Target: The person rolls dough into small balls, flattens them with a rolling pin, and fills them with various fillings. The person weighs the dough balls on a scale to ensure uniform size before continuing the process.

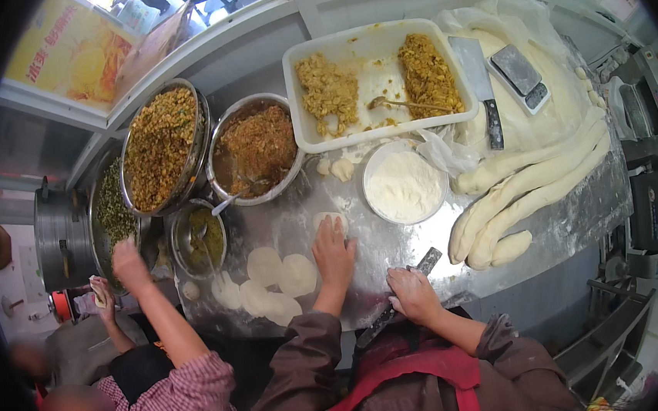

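My left hand [333,251] lies with its fingers on a small round of dough [330,223] on the steel table. Floury fingers of my right hand [412,291] are closed around a dark rolling pin [427,261] at the table's front edge. Left of my left hand are several flat dough wrappers [298,275], some overlapping. A bowl of flour [405,183] stands beyond my hands, with small dough lumps [342,169] to its left. Long ropes of dough [530,189] lie at the right, with a short dough piece [511,248] beside them.
Steel bowls of filling [260,147], [162,149] and a smaller bowl [199,239] stand at left. Behind are a white tray [384,131], a cleaver [475,72] and a digital scale [519,77] on plastic-covered dough. A co-worker's hand [131,264] reaches over a bowl of greens [110,205].
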Action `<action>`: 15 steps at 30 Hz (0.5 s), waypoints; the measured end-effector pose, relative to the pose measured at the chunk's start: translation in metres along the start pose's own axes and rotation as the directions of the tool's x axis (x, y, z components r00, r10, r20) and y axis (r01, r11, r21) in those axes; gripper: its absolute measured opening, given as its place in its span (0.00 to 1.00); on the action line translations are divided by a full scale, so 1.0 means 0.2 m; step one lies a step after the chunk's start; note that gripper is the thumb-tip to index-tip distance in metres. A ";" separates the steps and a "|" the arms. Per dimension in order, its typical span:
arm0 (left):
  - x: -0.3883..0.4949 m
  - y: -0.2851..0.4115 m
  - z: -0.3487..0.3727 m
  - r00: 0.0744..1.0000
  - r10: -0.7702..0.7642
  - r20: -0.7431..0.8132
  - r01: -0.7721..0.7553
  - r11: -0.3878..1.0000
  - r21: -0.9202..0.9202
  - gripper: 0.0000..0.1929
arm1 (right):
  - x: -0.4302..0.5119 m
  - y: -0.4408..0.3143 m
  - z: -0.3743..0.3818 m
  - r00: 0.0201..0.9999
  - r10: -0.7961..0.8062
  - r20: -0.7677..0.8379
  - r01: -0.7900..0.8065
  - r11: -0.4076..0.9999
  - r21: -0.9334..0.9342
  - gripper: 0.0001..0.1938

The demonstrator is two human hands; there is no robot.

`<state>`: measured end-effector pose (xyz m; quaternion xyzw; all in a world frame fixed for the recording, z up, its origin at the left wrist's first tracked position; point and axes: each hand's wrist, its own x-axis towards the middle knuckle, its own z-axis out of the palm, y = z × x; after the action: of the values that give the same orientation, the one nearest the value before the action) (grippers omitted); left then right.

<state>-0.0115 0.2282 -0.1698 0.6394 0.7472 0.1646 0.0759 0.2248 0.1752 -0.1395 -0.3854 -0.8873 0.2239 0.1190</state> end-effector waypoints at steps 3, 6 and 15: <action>0.04 -0.13 0.02 0.993 0.067 -0.100 -0.077 0.992 -0.097 0.22 | 0.00 -0.02 -0.01 1.000 -0.002 -0.006 0.002 1.000 -0.013 0.28; 0.09 -0.19 -0.01 0.985 -0.171 0.031 0.174 0.969 -0.176 0.13 | -0.01 -0.01 0.01 1.000 0.006 -0.002 -0.006 1.000 -0.021 0.28; -0.10 -0.22 -0.05 0.640 -0.503 0.581 0.616 -0.116 -0.779 0.12 | -0.02 -0.02 0.02 1.000 0.005 -0.018 -0.005 1.000 -0.010 0.27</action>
<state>-0.0531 0.2020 -0.1776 0.0696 0.6602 0.5084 0.5484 0.2236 0.1701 -0.1408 -0.3902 -0.8863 0.2161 0.1243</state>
